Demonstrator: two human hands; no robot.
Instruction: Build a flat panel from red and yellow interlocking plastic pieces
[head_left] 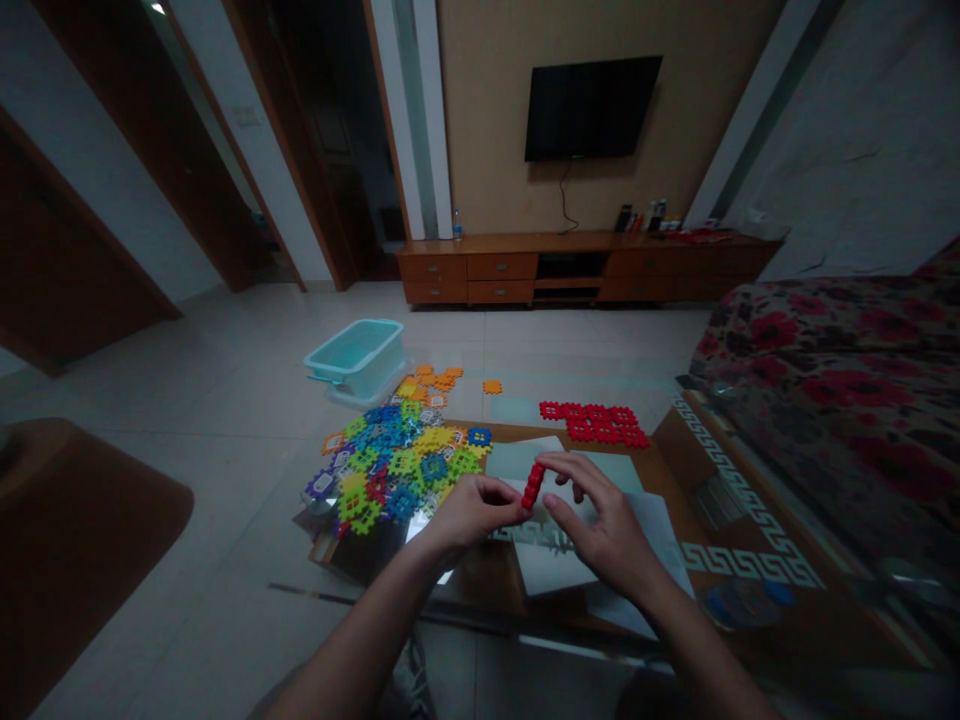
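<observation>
A red interlocking plastic tile (533,486), seen almost edge-on, is held up tilted over the glass table. My left hand (480,508) pinches its lower end between thumb and fingers. On the other side my right hand (600,510) has its fingers curved and its thumb apart from them. Its index fingertip is at the tile's top end; whether it presses there is hard to tell. Farther back on the right, several red tiles (596,423) lie in joined-looking rows. A heap of mixed-colour tiles (405,455) spreads to the left of my hands.
Orange tiles (442,377) lie past the heap, with a single orange tile (492,387) to their right. A turquoise tub (360,350) stands at the back left. Paper sheets (551,570) lie under my hands. A flowered sofa (825,340) borders the right side.
</observation>
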